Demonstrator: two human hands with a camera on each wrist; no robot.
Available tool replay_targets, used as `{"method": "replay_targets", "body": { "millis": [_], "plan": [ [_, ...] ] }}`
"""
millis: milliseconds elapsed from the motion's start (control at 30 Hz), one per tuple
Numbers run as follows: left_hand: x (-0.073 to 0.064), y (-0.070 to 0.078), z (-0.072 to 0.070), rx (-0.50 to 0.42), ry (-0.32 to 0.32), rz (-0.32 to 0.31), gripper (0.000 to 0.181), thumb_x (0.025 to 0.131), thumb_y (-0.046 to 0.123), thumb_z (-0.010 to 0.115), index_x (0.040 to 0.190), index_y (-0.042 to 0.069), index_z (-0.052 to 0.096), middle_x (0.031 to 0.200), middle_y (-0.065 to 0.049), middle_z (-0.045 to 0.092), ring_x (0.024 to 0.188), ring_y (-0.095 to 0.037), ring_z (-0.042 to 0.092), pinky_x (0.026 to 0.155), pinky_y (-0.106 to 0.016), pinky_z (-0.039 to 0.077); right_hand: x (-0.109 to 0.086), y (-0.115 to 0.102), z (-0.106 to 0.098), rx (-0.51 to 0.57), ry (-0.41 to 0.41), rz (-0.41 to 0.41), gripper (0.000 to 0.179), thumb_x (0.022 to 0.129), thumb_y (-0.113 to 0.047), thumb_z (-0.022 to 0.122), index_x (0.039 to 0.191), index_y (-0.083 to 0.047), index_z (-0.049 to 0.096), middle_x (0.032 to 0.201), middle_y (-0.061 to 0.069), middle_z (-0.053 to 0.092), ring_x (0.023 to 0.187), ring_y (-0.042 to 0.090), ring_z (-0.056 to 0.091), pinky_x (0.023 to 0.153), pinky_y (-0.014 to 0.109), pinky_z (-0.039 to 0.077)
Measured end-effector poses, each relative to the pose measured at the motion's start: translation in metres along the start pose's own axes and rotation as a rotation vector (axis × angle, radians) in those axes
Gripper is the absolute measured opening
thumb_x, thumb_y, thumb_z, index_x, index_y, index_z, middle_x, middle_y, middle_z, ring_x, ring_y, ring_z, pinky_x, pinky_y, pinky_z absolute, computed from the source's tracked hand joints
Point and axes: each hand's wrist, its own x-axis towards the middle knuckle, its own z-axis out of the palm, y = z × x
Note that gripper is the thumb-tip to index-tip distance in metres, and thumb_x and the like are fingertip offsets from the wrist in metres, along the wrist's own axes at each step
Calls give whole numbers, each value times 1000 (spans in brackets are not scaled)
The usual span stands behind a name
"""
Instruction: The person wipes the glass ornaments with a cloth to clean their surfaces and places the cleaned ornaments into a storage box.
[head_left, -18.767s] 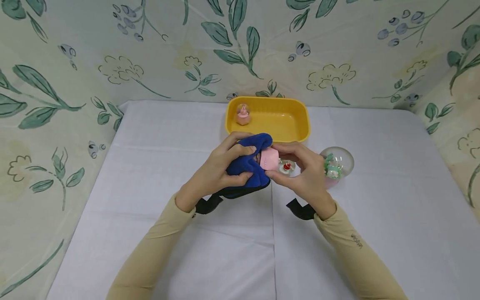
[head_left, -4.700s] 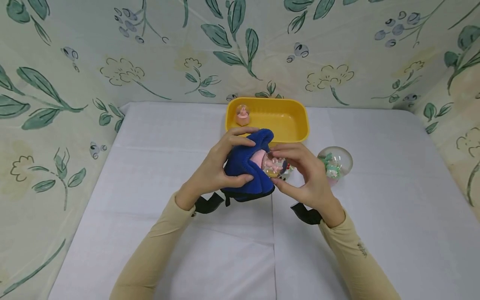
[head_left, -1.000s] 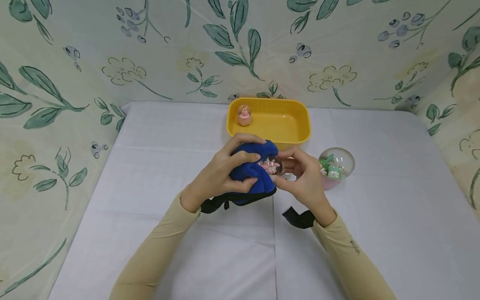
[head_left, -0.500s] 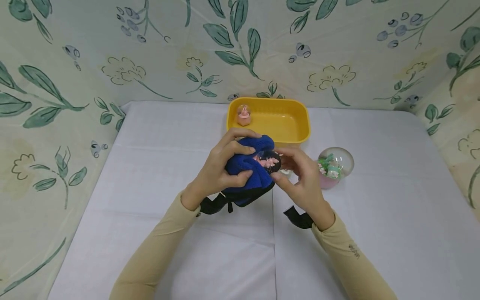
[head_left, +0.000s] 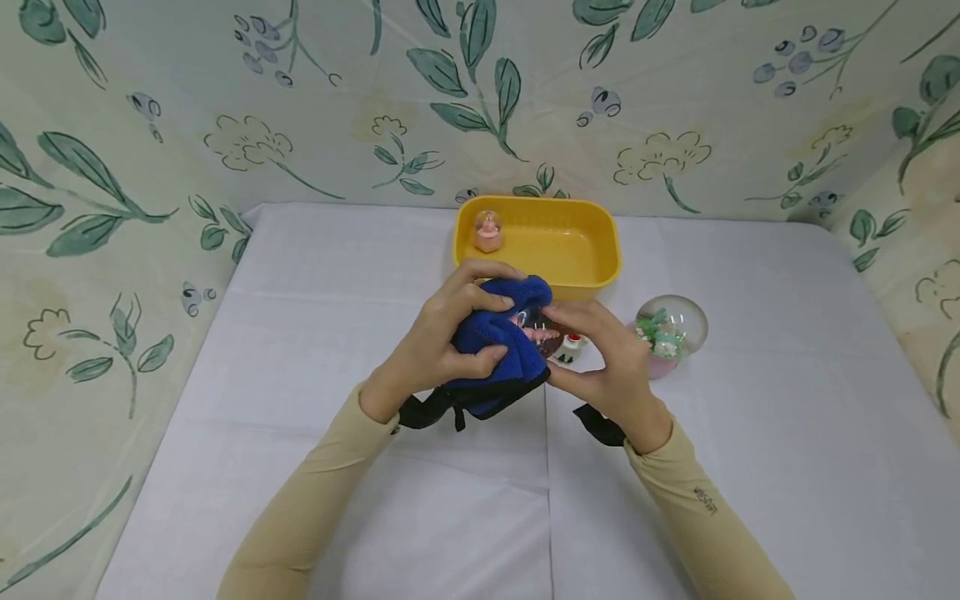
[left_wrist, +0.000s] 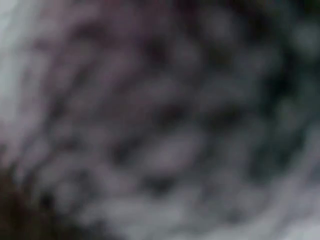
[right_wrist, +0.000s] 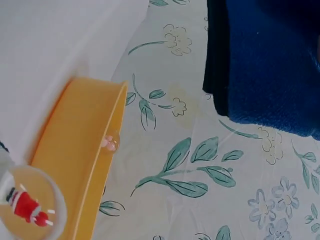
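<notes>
A blue cloth (head_left: 502, 354) with black edging is bunched in my left hand (head_left: 435, 342), wrapped round a small snow globe (head_left: 538, 330). The globe's clear dome, with pink figures inside, pokes out of the folds toward the right; its base is hidden in the cloth. My right hand (head_left: 618, 358) pinches the dome's sides between thumb and fingers. Just beyond the dome, a small globe with a white base and red figure (head_left: 572, 347) stands on the table. The right wrist view shows a hanging part of the cloth (right_wrist: 270, 75); the left wrist view is a blur.
Behind my hands stands a yellow tray (head_left: 558, 242) with a small pink snow globe (head_left: 487, 233) at its left end. A larger globe with a pink base and green figure (head_left: 670, 332) stands beside my right hand. White cloth (head_left: 337, 292) covers the table.
Long ago the pink base stuck out of the cloth; now the dome does. Over the last second the globe turns in the cloth, and my right fingers shift their hold on the dome.
</notes>
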Motion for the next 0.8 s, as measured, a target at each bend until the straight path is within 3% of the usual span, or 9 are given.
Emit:
{"method": "replay_targets", "body": {
  "millis": [133,267,400,467,533,600,700,800],
  "plan": [
    [-1,1,1,38,-56,21,33,90,32,60,111,8,48,124,-24,44,114,-36,46,95,-40,47,-2,0,-1,85,-2,142,54,86,-38,69,103,13,59,92,20,66,75,13,63,71,17,52],
    [-2,2,1,67,-104,26,35,83,19,67,111,9,49,126,-23,42,116,-36,45,98,-39,44,-3,-2,-3,213,-8,341,54,84,-34,73,102,15,57,91,14,66,73,7,64,64,18,53],
    [-1,2,2,80,-126,30,36,79,12,70,109,7,50,126,-23,42,115,-35,46,99,-38,43,-2,-8,-4,299,3,541,34,82,-11,74,101,12,59,84,8,65,63,10,62,57,19,53],
    [-1,3,2,81,-127,28,37,78,11,71,108,7,50,126,-23,43,114,-35,47,99,-38,43,-1,-10,-5,303,-4,599,28,81,-4,73,101,11,60,80,7,63,58,12,60,53,20,53],
    [-1,3,2,70,-114,22,38,77,8,71,108,7,49,125,-23,44,115,-35,47,99,-39,43,-1,-11,-5,295,-19,602,29,83,-9,73,101,10,60,80,10,63,58,12,60,53,21,53],
    [-1,4,2,54,-88,14,39,75,6,71,108,8,50,124,-23,45,115,-36,46,99,-40,43,0,-10,-5,260,-43,554,40,87,-24,72,104,11,60,81,13,64,63,10,63,57,20,54],
    [-2,3,2,26,-40,2,36,77,7,69,107,7,50,123,-24,46,114,-37,46,97,-41,45,1,-8,-6,190,-68,440,61,89,-44,63,115,10,57,92,18,66,73,9,64,65,19,54],
    [-2,1,1,18,-2,-4,29,87,21,64,107,6,50,122,-25,47,112,-38,48,95,-42,46,2,-5,-6,188,-71,303,62,92,-42,59,121,12,51,108,20,62,84,14,64,73,20,54]
  ]
}}
